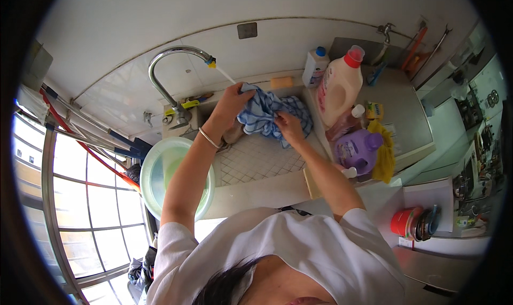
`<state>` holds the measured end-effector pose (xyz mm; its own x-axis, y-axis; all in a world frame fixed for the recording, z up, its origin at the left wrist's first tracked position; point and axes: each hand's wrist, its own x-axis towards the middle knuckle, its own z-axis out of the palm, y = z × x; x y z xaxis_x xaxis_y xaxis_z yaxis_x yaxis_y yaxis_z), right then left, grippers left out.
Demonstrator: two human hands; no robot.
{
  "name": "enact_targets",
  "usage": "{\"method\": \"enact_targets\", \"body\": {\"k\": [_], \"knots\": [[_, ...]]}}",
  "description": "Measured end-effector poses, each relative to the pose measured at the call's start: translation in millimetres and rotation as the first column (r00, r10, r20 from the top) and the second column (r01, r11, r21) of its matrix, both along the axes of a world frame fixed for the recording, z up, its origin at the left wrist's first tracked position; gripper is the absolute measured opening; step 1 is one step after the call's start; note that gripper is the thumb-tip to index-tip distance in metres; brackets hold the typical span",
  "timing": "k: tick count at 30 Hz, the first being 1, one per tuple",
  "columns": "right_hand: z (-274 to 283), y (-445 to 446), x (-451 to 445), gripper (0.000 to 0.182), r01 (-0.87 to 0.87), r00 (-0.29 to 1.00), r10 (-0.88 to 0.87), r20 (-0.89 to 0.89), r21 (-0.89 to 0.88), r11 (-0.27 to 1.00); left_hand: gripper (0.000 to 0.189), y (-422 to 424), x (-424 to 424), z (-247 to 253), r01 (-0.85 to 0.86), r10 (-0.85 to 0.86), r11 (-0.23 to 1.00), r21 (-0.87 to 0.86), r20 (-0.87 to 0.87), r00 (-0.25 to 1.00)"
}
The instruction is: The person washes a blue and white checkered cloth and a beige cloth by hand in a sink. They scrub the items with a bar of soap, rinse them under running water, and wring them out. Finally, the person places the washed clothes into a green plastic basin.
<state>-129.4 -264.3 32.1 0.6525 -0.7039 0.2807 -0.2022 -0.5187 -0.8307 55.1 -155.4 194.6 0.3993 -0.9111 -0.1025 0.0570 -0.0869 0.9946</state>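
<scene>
A bunched blue-and-white checked cloth (pixel 260 112) is stretched between my hands above a laundry sink with a ridged washboard slope (pixel 256 160). My left hand (pixel 232 104) pinches its upper left part, close under the running stream from the chrome gooseneck faucet (pixel 170 70). On the cloth's right side, my right hand (pixel 290 126) grips a fold near the middle. More of the checked fabric rests at the sink's back right. Beneath my left hand, part of a brownish item (pixel 233 134) shows, too hidden to identify.
A pale green plastic basin (pixel 148 180) stands left of the sink. Along the right are a large red-capped detergent bottle (pixel 340 84), a purple bottle (pixel 356 150) and a yellow cloth (pixel 382 152). An orange soap bar (pixel 281 82) lies on the back ledge. Mop handles (pixel 96 144) lean at left.
</scene>
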Motion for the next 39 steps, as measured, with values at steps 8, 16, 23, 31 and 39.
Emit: {"method": "enact_targets", "body": {"k": [8, 16, 23, 31, 39], "knots": [[127.9, -48.1, -39.6, 0.027, -0.024, 0.999, 0.026, 0.025, -0.081, 0.996, 0.049, 34.1, 32.4, -3.3, -0.125, 0.044, 0.986, 0.107, 0.561, 0.826], [291.5, -34.1, -11.2, 0.034, -0.091, 0.981, 0.142, 0.131, -0.336, 0.937, 0.055, 51.2, -28.0, 71.8, 0.053, -0.046, 0.998, 0.040, 0.994, 0.102], [299.4, -28.1, -7.1, 0.033, -0.246, 0.964, 0.265, 0.017, -0.316, 0.916, 0.030, 43.7, 23.7, 85.5, -0.078, 0.273, 0.954, -0.290, 0.731, 0.625], [265.8, 1.0, 9.6, 0.031, -0.367, 0.928, 0.368, 0.055, -0.038, 0.930, 0.040, 32.7, -22.1, 97.6, 0.281, -0.274, 0.960, 0.002, 0.228, 0.934], [158.5, 8.2, 1.8, 0.038, -0.154, 0.983, 0.166, 0.074, -0.142, 0.978, 0.024, 17.9, -23.1, 177.1, 0.054, -0.043, 0.935, -0.350, 0.042, 0.998]]}}
